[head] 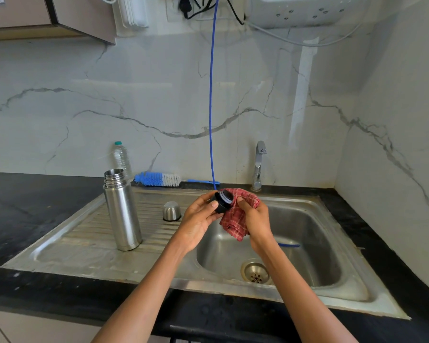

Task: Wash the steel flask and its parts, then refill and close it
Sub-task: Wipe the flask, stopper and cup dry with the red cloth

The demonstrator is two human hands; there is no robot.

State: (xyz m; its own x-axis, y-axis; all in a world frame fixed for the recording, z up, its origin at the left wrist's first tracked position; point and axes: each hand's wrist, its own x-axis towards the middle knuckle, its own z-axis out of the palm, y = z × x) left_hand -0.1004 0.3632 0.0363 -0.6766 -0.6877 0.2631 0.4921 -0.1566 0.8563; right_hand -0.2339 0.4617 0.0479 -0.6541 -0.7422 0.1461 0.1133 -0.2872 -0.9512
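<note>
The open steel flask (122, 209) stands upright on the sink's ribbed drainboard (89, 231). Its steel cup lid (171, 211) sits upside down to the flask's right. Over the basin, my left hand (198, 219) grips the black stopper (223, 201), whose threaded end points up and right. My right hand (254, 219) holds a red checked cloth (235, 219) bunched against the stopper.
A blue-and-white bottle brush (159, 179) lies along the back ledge, with a clear plastic water bottle (121, 158) behind the flask. The tap (258, 164) stands at the basin's (307, 243) back edge. A blue hose (211, 95) hangs down into the basin. Black counter surrounds the sink.
</note>
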